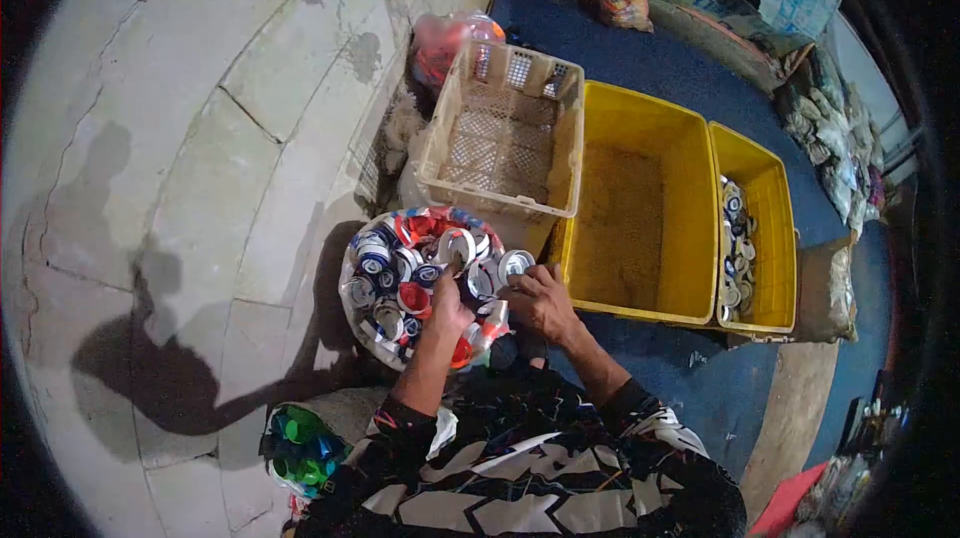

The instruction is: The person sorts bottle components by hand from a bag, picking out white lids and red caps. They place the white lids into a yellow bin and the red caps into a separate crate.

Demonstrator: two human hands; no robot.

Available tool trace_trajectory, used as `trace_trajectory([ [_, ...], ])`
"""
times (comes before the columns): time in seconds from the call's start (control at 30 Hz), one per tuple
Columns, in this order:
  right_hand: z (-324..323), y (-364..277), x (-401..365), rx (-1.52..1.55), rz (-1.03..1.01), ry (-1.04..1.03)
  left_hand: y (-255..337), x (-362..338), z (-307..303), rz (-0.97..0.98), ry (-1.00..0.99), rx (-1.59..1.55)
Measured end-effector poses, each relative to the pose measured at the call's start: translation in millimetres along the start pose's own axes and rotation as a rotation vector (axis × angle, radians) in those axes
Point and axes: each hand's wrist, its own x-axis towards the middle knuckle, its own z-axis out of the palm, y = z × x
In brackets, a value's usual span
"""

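Observation:
A round sack (362, 336) full of white, blue and red plastic cup-like pieces stands in front of me. Over it, my left hand (448, 308) is closed on a white ring-shaped piece (457, 247), held up near the sack's middle. At the sack's right edge, my right hand (541, 300) has its fingers bent around another white round piece (516, 264). The two hands are close together but apart. Part of each hand's grip is hidden behind the fingers.
Behind the sack is a beige plastic crate (575, 138). A large yellow bin (650, 108) stands to its right, then a narrower yellow bin (775, 228) holding white pieces. Green items in a bag (303, 448) lie at lower left. A block wall (200, 188) runs along the left.

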Motion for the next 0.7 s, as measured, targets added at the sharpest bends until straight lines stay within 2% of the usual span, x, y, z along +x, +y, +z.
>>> trace_trajectory([
  [0.17, -22, 23, -32, -0.052, 0.122, 0.067, -14, 20, -7, 0.113, 0.027, 0.293],
  [0.27, -32, 42, -61, -0.155, 0.221, 0.114, -26, 18, 18, 0.095, 0.067, 0.342],
  [0.43, -60, 70, -105, -0.279, 0.320, 0.192, -58, 24, 58, 0.076, 0.010, 0.555],
  [0.6, -95, 100, -149, -0.316, 0.404, 0.283, -108, 46, 91, 0.054, -0.124, 0.748],
  [0.7, -115, 130, -196, -0.313, 0.521, 0.237, -153, 52, 132, 0.136, -0.106, 0.846],
])
